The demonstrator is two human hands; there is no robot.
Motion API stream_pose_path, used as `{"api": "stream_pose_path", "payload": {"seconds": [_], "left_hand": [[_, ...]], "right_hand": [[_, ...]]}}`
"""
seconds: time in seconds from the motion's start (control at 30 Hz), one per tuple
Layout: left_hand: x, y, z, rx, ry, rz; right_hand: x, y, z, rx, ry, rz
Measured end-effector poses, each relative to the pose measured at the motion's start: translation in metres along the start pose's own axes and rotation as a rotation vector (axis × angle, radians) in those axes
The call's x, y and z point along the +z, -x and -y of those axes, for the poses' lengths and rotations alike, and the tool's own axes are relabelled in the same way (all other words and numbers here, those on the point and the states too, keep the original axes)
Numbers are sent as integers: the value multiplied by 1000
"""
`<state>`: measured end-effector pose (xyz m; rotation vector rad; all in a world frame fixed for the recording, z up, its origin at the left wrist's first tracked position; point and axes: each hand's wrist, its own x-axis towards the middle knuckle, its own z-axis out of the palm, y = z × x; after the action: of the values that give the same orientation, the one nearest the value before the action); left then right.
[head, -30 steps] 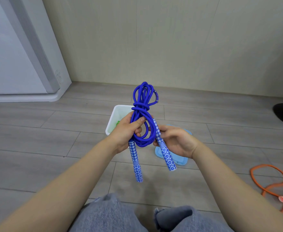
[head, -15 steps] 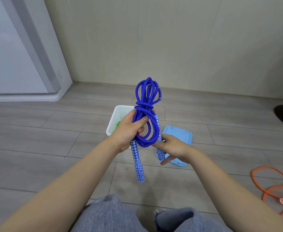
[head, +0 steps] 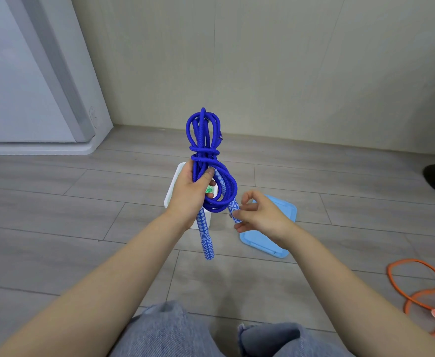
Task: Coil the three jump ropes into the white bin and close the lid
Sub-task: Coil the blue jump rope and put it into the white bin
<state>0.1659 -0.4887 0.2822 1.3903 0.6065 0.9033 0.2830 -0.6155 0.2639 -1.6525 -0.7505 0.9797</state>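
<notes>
Left hand (head: 189, 194) is gripping the coiled blue jump rope (head: 206, 161) above the white bin (head: 175, 186); right hand (head: 258, 215) is pinching one handle (head: 233, 208). Coil may be loosening if this pinch slips.

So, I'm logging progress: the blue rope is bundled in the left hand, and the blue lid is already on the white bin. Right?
Not quite. The head view shows the lid lying on the floor beside the bin, which is open. The blue rope is indeed bundled in the left hand.
</notes>
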Motion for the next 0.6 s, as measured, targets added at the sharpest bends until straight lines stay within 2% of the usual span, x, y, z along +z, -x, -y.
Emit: {"api": "stream_pose_path", "payload": {"seconds": [0.07, 0.17, 0.27, 0.37, 0.6], "left_hand": [[0, -1, 1, 7, 0, -48], [2, -1, 1, 32, 6, -109], [5, 1, 1, 66, 2, -119], [9, 5, 1, 58, -5, -101], [14, 10, 0, 51, -31, -26]], "right_hand": [[4, 0, 4, 10, -33, 21], [10, 1, 9, 80, -226, 146], [21, 2, 11, 47, -158, 209], [32, 2, 20, 33, -60, 96], [35, -4, 25, 153, 62, -188]]}}
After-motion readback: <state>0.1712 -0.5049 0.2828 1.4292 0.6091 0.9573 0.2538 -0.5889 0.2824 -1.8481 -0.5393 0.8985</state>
